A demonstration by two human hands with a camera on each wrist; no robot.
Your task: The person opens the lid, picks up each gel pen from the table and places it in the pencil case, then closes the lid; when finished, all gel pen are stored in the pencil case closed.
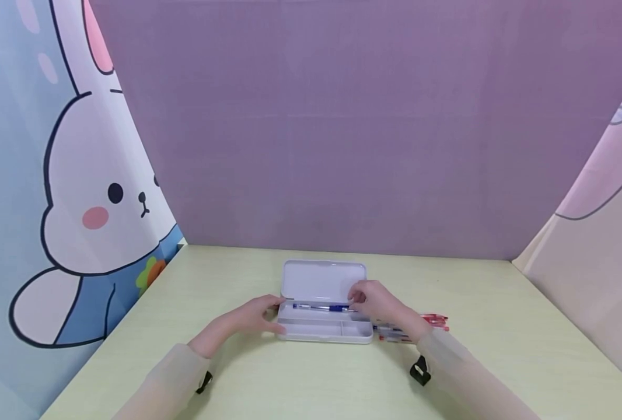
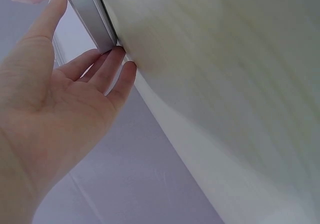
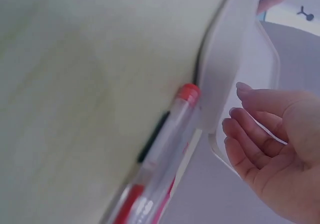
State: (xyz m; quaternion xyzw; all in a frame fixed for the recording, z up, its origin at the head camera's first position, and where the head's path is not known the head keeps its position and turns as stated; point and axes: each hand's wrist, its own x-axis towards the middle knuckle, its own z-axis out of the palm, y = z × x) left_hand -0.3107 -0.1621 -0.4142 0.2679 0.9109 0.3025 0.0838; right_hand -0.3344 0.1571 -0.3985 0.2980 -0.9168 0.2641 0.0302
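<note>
A white pencil case (image 1: 311, 338) lies on the table with its lid (image 1: 323, 280) raised at the back. A clear pen with a blue grip (image 1: 318, 307) rests lengthwise in its rear compartment. My left hand (image 1: 253, 315) holds the case's left end, thumb at the front corner and fingers at the back, as the left wrist view also shows. Over the right end of that pen hovers my right hand (image 1: 378, 300). Seen from the right wrist, its fingers are loosely bent, thumb apart from them, with nothing between.
Several pens (image 1: 391, 335) with red and blue parts lie right of the case, partly under my right forearm. A red-ended clear pen (image 3: 189, 94) shows close up in the right wrist view. Behind the pale table (image 1: 300, 385) hangs a purple cloth (image 1: 332, 128).
</note>
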